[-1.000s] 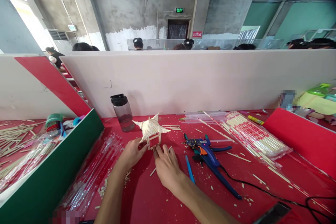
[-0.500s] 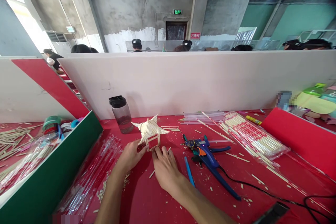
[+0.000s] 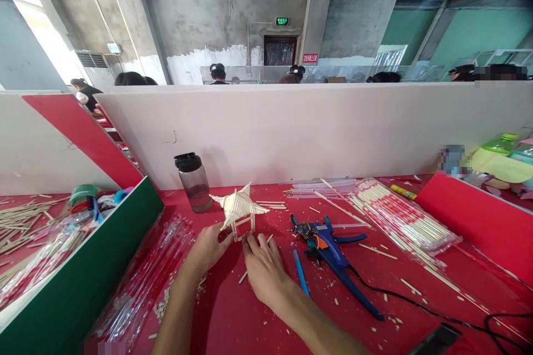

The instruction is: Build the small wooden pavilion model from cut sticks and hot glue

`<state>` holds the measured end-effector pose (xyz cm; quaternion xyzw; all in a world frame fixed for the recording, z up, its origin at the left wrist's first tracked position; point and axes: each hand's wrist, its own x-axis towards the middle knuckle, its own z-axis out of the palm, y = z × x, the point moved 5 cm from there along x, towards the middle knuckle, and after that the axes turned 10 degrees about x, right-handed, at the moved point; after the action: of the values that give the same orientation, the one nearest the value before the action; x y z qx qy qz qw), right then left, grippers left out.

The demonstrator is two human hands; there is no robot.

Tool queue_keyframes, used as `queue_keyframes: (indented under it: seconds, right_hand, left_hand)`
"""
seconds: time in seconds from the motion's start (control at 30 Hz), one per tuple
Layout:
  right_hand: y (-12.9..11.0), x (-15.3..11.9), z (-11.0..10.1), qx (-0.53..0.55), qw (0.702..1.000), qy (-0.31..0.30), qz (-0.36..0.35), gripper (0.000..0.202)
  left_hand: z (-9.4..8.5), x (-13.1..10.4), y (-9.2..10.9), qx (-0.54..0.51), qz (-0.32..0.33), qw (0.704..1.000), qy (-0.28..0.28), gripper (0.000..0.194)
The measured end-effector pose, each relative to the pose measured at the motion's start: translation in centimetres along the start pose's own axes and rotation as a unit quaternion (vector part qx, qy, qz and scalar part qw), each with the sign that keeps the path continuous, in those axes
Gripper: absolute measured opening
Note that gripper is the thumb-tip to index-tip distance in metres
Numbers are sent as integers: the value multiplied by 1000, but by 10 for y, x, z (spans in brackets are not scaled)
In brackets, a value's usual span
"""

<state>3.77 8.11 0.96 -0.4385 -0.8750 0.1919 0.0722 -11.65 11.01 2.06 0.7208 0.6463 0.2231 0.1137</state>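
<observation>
A small pavilion model (image 3: 238,206) built of pale wooden sticks stands upright on the red tabletop, with a ribbed roof whose corners flare out to points and thin posts below. My left hand (image 3: 211,249) is closed at the foot of its left side, thumb and fingers at the base. On the near right side, my right hand (image 3: 262,260) has its bent fingertips pressed at the base; what lies right under them is hidden. A loose stick (image 3: 243,277) pokes out beside the right hand.
A blue glue gun (image 3: 333,244) with a black cable and a blue pen-like stick (image 3: 300,272) lie to the right. Behind stands a water bottle (image 3: 194,183). Bagged sticks (image 3: 408,213) lie far right, clear plastic sleeves (image 3: 145,272) left. A green divider (image 3: 83,266) borders the left side.
</observation>
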Motion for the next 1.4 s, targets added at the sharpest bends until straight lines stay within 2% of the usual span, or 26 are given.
queue_keyframes:
  seconds: [0.17, 0.33, 0.53, 0.7, 0.8, 0.97, 1.07, 1.23, 1.4]
  right_hand:
    - [1, -2, -1, -6, 1000, 0, -14, 60]
    - [-1, -1, -2, -10, 1000, -10, 3, 66]
    - [-3, 1, -6, -8, 1000, -8, -6, 57]
    - [-1, 1, -3, 1, 1000, -2, -4, 62]
    - [4, 1, -9, 11, 999, 42, -13, 61]
    - [27, 4, -32, 107, 981, 162, 11, 34]
    - [41, 7, -40, 169, 963, 209, 26, 20]
    - [49, 20, -36, 229, 949, 210, 47, 30]
    - [48, 35, -37, 231, 947, 216, 56, 21]
  left_hand:
    - [1, 0, -1, 1, -9, 1000, -4, 31]
    - [-1, 0, 1, -8, 8, 1000, 2, 30]
    - [-4, -1, 4, -19, -15, 1000, 8, 29]
    - [-5, -1, 5, -10, -19, 1000, 6, 31]
    - [-3, -1, 4, -12, -10, 1000, -1, 32]
    - [-2, -2, 2, -8, 12, 1000, -3, 35]
    - [-3, -3, 4, -16, 9, 1000, -10, 35]
    - [-6, -4, 8, -21, 19, 1000, -5, 36]
    - [-4, -5, 6, -19, 23, 1000, -3, 38]
